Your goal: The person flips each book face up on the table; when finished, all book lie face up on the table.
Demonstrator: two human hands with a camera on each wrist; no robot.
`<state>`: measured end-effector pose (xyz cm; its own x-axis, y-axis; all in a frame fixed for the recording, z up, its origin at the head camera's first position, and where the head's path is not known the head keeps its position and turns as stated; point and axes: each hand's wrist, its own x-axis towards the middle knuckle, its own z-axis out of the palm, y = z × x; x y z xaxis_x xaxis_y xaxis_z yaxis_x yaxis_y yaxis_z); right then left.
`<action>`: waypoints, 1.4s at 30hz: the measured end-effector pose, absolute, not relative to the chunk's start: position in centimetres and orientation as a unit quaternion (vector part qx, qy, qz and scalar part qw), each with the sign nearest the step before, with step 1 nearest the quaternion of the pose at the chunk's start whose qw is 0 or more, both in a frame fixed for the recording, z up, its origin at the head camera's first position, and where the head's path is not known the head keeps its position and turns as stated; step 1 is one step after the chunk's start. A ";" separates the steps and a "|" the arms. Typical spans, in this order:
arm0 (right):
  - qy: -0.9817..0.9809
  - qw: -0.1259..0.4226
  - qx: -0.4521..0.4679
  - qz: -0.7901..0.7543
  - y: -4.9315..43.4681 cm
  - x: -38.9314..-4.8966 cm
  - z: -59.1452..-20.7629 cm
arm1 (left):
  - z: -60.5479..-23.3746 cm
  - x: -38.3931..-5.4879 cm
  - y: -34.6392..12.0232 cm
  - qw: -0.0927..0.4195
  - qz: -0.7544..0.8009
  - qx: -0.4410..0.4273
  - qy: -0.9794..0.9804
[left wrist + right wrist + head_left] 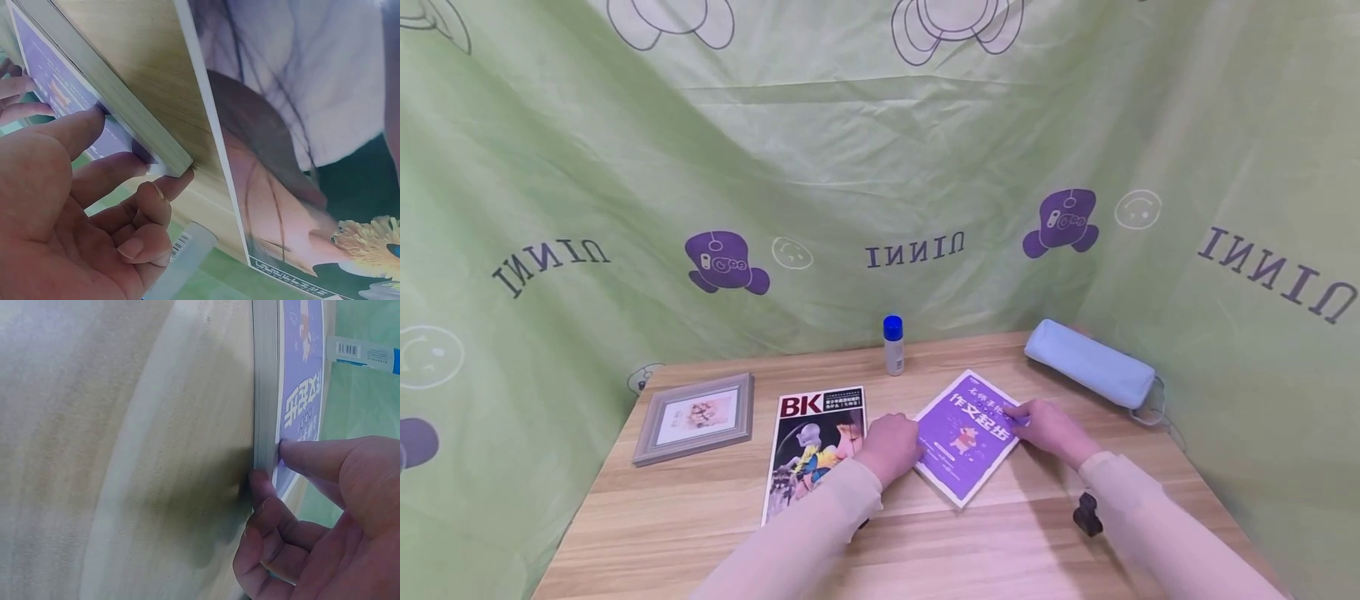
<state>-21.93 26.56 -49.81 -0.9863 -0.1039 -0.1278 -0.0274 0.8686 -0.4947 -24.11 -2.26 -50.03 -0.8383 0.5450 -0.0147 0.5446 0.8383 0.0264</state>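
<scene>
A thick purple book (942, 425) with white Chinese lettering and a small pig figure lies turned at an angle, between both hands. My left hand (891, 447) grips its left corner; in the left wrist view the thumb (87, 128) rests on the cover and the other fingers bend around the corner. On the opposite side my right hand (1052, 427) pinches the edge, its thumb (306, 456) on the cover and a fingertip against the page block. Just left of the book is a magazine (797, 433) marked BK, partly hidden by the left hand and sleeve.
A grey picture frame (741, 417) lies at the table's left. At the back stands a clear bottle with a blue cap (892, 327). A light blue pencil case (1090, 362) lies at the back right, and a small black object (1086, 515) sits beside the right sleeve. Green curtain (850, 167) surrounds the table.
</scene>
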 end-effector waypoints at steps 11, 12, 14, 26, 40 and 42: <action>0.965 0.081 -0.021 -0.247 26.3 -22.3 -49.3 | -50.2 -23.8 -2.2 0.003 0.016 0.289 0.957; 0.966 0.082 -0.021 -0.246 26.2 -22.3 -49.3 | -50.2 -23.7 -2.2 0.003 0.017 0.290 0.957; 0.967 0.081 -0.022 -0.242 26.2 -22.4 -49.3 | -50.1 -23.5 -2.1 0.000 0.018 0.294 0.956; 0.966 0.080 -0.033 -0.242 26.2 -23.3 -49.6 | -49.8 -22.3 -1.9 -0.001 0.009 0.304 0.952; 0.970 0.048 -0.070 -0.228 26.5 -24.1 -49.8 | -50.2 -21.8 -1.9 -0.010 0.019 0.322 0.947; 0.970 0.050 -0.069 -0.230 26.5 -24.1 -49.7 | -50.2 -21.9 -1.9 -0.009 0.021 0.322 0.947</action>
